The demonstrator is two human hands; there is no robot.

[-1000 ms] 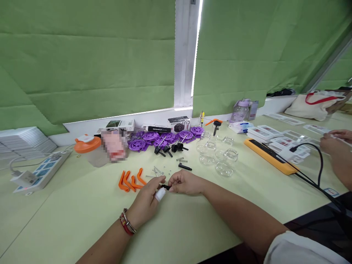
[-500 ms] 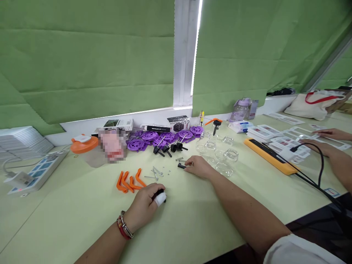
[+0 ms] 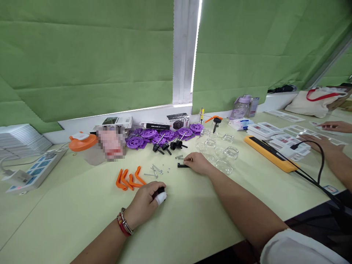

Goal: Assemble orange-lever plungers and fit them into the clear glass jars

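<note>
Since 1 second earlier the right hand (image 3: 198, 164) had left the left hand (image 3: 147, 200), which gripped a small black part (image 3: 158, 191), and pinched a spring (image 3: 179, 157).

Left hand (image 3: 145, 202) grips black part (image 3: 157, 191); right hand (image 3: 198, 163) touches springs (image 3: 179, 157).

Four orange levers (image 3: 129, 179) (two hands)

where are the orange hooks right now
In the head view the orange hooks lie on the table left of centre, just beyond the left hand, beside the loose screws.
</note>
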